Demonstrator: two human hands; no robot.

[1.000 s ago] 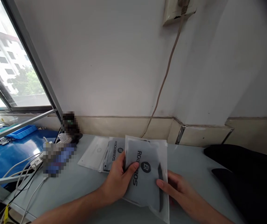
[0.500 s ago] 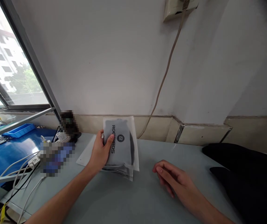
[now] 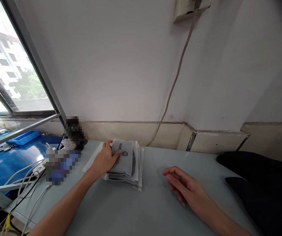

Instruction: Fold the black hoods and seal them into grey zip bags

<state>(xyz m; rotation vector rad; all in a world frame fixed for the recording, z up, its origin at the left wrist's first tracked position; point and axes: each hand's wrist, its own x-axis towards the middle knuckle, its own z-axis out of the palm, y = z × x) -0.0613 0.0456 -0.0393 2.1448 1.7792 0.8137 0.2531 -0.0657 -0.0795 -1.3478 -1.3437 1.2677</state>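
A stack of clear plastic packages (image 3: 128, 165) with dark grey contents lies on the grey table (image 3: 155, 209); the top one bears a round logo and black lettering. My left hand (image 3: 106, 158) grips the top package at its left edge, thumb over the lettering and fingers at the far left side. To the right, my right hand (image 3: 181, 186) hovers over the table with its fingers loosely curled and thumb a little apart, holding nothing. It does not touch the packages.
Black fabric (image 3: 261, 183) lies at the right. At the left are white cables (image 3: 20, 170), a power strip (image 3: 39, 168), blurred items and a metal frame. Beyond the frame, a blue tray (image 3: 25, 137) sits on a blue surface. A wall stands behind the table.
My left hand has lowered the top package onto the stack, where it now lies flatter. My right hand has kept nearly the same place and pose.
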